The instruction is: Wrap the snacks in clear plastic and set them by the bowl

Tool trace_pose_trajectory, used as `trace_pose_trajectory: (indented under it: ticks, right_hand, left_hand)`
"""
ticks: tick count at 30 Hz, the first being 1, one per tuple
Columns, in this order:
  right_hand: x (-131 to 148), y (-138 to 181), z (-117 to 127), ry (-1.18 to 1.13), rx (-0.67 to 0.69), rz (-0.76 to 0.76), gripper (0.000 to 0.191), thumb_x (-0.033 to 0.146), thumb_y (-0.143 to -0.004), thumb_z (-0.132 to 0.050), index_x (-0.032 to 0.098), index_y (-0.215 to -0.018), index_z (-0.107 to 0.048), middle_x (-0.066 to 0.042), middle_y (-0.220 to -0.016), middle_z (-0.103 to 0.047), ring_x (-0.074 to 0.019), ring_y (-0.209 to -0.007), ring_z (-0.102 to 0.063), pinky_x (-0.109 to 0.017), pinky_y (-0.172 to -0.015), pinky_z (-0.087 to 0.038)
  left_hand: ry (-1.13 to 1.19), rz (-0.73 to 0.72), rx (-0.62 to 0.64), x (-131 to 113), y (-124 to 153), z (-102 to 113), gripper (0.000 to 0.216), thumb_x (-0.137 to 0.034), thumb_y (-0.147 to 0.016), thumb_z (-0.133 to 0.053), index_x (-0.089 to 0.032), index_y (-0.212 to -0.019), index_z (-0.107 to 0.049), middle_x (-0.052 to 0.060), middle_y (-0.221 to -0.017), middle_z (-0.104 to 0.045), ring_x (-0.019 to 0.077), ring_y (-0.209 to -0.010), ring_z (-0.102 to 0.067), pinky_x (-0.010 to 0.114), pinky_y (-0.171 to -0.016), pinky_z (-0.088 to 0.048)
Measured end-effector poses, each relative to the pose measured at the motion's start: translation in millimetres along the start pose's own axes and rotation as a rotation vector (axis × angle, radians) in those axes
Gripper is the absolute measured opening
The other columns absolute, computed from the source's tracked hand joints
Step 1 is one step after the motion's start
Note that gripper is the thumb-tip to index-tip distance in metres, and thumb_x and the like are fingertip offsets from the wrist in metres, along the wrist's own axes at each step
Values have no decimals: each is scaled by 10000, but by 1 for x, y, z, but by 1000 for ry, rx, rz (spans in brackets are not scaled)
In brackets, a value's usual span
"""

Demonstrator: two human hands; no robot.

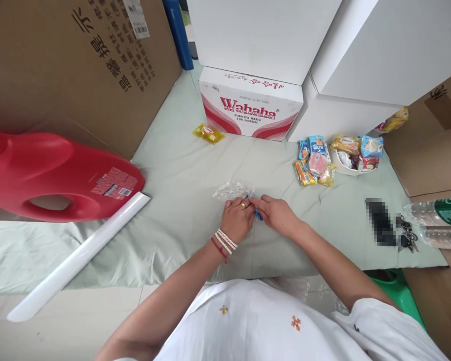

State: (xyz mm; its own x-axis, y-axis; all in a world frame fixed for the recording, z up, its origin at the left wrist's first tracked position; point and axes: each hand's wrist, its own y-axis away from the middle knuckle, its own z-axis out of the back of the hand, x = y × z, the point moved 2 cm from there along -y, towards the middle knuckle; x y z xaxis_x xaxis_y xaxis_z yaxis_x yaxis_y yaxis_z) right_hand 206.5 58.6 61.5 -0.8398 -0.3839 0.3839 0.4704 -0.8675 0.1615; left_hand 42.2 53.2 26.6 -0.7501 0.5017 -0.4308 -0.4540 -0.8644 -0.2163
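My left hand point(237, 220), with a ring and bead bracelets, is closed at the middle of the cloth-covered table. My right hand point(276, 213) meets it fingertip to fingertip, also closed. Between them shows a small blue piece point(259, 215), mostly covered by the fingers, so its kind is unclear. Crumpled clear plastic wrapping point(233, 190) spreads out above my left fingers and seems joined to the blue piece.
Wrapped snacks point(315, 163) lie beside a white bowl point(346, 168) of more packets. A yellow packet point(208, 133) lies before a Wahaha carton point(251, 105). A red jug point(71, 175) and white strip point(82, 255) are left; keys point(408, 238) and bottles point(447, 211) right.
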Motion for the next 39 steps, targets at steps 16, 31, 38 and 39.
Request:
trace_pose_trajectory:
  ticks: [16,31,38,39]
  right_hand:
    - [34,-1,-22,143,137,-99,570,168,-1029,-372,347,-1564,-454,-134,-1278,-629,-249,-946,-631,-310,-705,-398]
    - [21,11,-26,69,141,-72,649,106,-999,-406,408,-1572,-434,-88,-1206,-612,-215,-938,-590,-279,-714,-370]
    - [14,12,-30,42,116,-45,598,133,-1020,-425,415,-1546,-474,-78,-1173,-606,-198,-911,-560,-253,-704,-346]
    - [13,12,-30,38,116,-45,590,133,-1021,-425,411,-1538,-487,-79,-1163,-605,-198,-908,-559,-251,-701,-343]
  left_hand:
    - [445,625,-317,38,-12,11,549,-502,-723,-758,-189,-1158,-638,77,-1028,-714,235,-905,-659,370,-831,-535]
    - [261,852,-365,104,28,36,177,-299,-753,-555,-223,-851,-682,18,-765,-664,217,-760,-610,366,-793,-501]
    - [334,247,-9,99,-29,43,549,-236,-672,-593,-279,-1207,-707,61,-1229,-726,301,-1370,-513,535,-1217,-317]
    - [398,201,68,99,-37,44,409,-253,-698,-586,-274,-1071,-752,63,-1101,-755,291,-1294,-572,524,-1191,-358]
